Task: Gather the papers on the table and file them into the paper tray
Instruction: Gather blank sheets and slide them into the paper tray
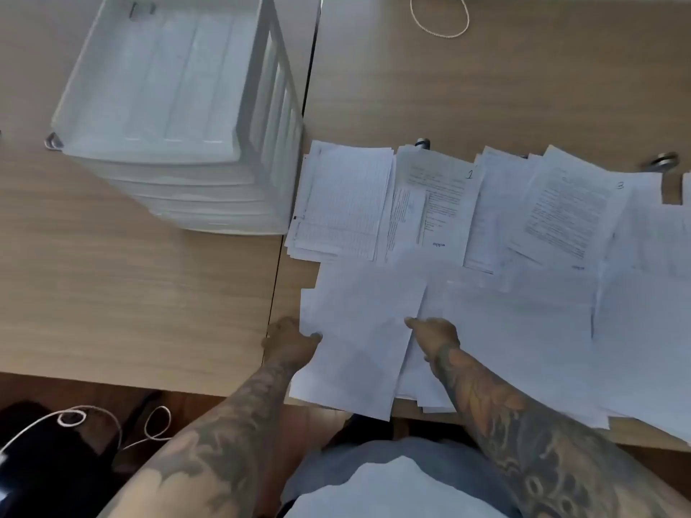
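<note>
Papers (486, 233) lie spread on our bench (131, 293) beside the white paper tray (175, 106). Our left hand (288, 340) and right hand (435, 336) each pinch one sheet (359, 330) with the fingers.

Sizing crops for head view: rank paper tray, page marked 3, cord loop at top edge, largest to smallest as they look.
1. paper tray, by far the largest.
2. page marked 3, partly overlapped by other sheets.
3. cord loop, smallest, cut by the frame's top edge.
The tray stands taller, nearer the camera, which inflates it.
</note>
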